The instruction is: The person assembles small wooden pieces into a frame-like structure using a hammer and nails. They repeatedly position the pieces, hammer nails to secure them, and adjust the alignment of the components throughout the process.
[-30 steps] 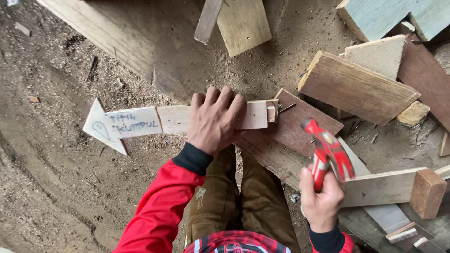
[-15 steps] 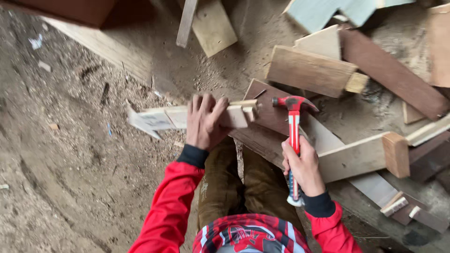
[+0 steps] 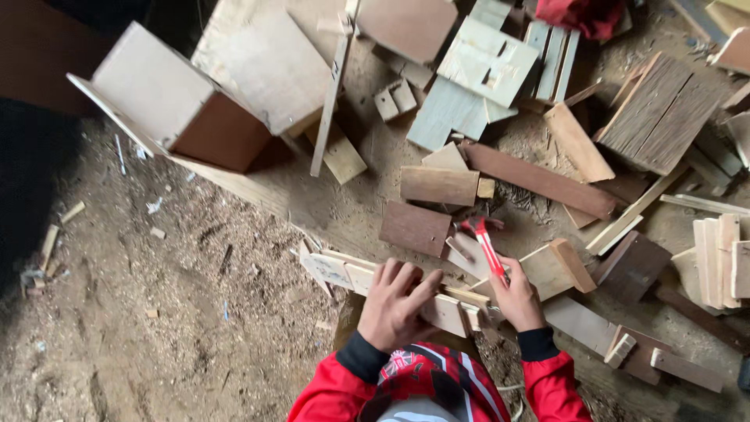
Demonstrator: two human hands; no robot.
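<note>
My left hand (image 3: pixel 394 303) presses flat on a pale arrow-shaped wooden plank (image 3: pixel 344 275), whose pointed end faces left. A small wooden block (image 3: pixel 471 316) sits at the plank's right end. My right hand (image 3: pixel 516 295) grips the handle of a red hammer (image 3: pixel 484 241), its head raised just above and beyond the plank's right end. Both arms wear red sleeves. The plank lies across my knees over a sawdust-covered floor.
Scattered offcuts and boards lie ahead and to the right, among them a brown board (image 3: pixel 415 227), a long reddish plank (image 3: pixel 537 178) and pale blue-grey boards (image 3: pixel 484 62). An open wooden box (image 3: pixel 176 109) stands at the upper left. Sawdust ground (image 3: pixel 141 312) spreads left.
The view has tilted up and pulled back, showing far more of the wood pile. My left hand stays on the arrow plank and the hammer stays in my right hand, angled over the plank's right end.
</note>
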